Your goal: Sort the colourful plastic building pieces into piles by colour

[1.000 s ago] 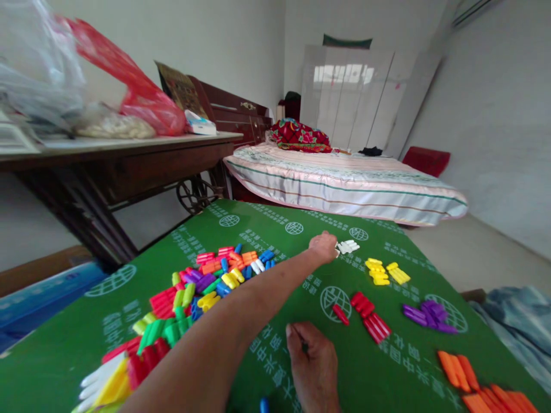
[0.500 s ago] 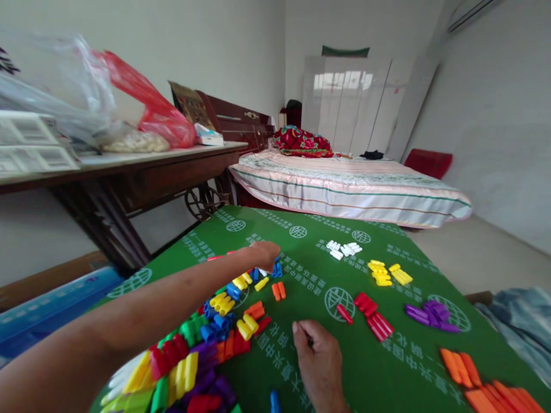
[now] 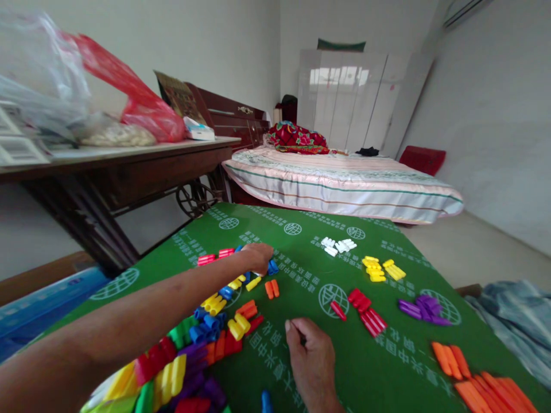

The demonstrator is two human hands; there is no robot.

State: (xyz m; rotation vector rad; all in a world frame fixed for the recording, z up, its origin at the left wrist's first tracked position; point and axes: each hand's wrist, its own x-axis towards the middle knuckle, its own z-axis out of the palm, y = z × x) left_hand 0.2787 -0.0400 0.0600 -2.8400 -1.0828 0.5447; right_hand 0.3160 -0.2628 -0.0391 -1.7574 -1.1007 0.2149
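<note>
My left hand (image 3: pixel 258 258) reaches over the far end of the mixed row of coloured plastic pieces. Its fingers are curled down, and whatever they pinch is hidden. Blue pieces (image 3: pixel 272 267) lie against its right side, with a yellow piece (image 3: pixel 253 283) and an orange pair (image 3: pixel 272 289) nearer me. My right hand (image 3: pixel 312 358) rests on the green tabletop (image 3: pixel 297 264) at the front middle, its fingers curled in; its inside cannot be seen. A single blue piece (image 3: pixel 267 401) lies to its left near the bottom edge, and a lone red piece (image 3: pixel 338 310) lies beyond it.
Sorted groups of white (image 3: pixel 339 246), yellow (image 3: pixel 383 268), red (image 3: pixel 368 312), purple (image 3: pixel 425 310) and orange (image 3: pixel 482 378) pieces lie on the right. A mixed pile (image 3: pixel 172 367) is at lower left. Behind stand a bed (image 3: pixel 344 183) and a side table (image 3: pixel 172 152) holding bags.
The view has shifted slightly, moving the whole scene left. My left hand stays over the far end of the row, a little lower, and my right hand keeps its curled pose.
</note>
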